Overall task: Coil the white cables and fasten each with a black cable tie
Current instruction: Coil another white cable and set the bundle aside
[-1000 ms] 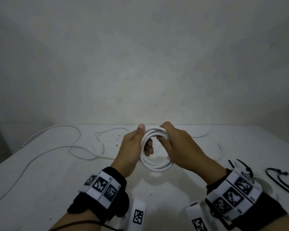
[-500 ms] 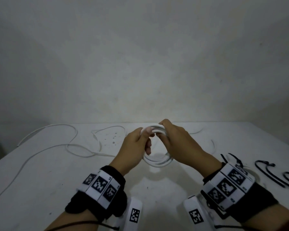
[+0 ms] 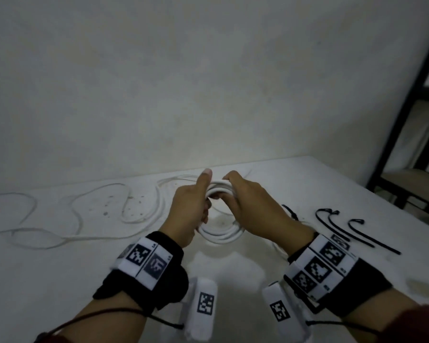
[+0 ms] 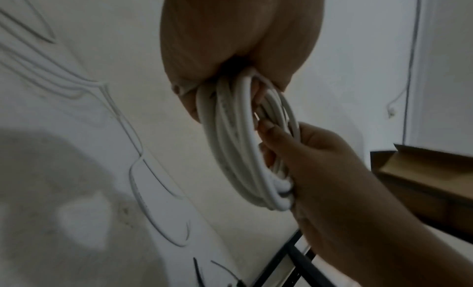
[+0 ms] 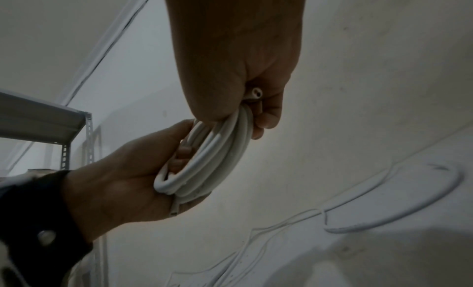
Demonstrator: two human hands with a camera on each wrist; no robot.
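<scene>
A white cable wound into a round coil [image 3: 221,233] is held upright above the white table [image 3: 60,280] between both hands. My left hand [image 3: 191,209] grips the coil's left side, thumb raised along its top. My right hand [image 3: 245,201] grips the right side with fingers curled through the loop. The left wrist view shows the coil [image 4: 238,149] pinched by the left hand [image 4: 230,48] at the top and the right hand [image 4: 307,159] lower down. In the right wrist view the coil [image 5: 212,159] has a cut end [image 5: 256,93] poking out of the right hand [image 5: 238,58]; the left hand [image 5: 128,180] cups its lower part.
Loose white cables [image 3: 72,219] sprawl over the table's left and far side. Several black cable ties [image 3: 344,226] lie on the table to the right of my right wrist. A dark metal shelf frame [image 3: 406,120] stands past the table's right edge.
The view has swung to the right, bringing the shelf frame in. Both hands stay on the coil; the left thumb has lifted from pinching the top to standing up.
</scene>
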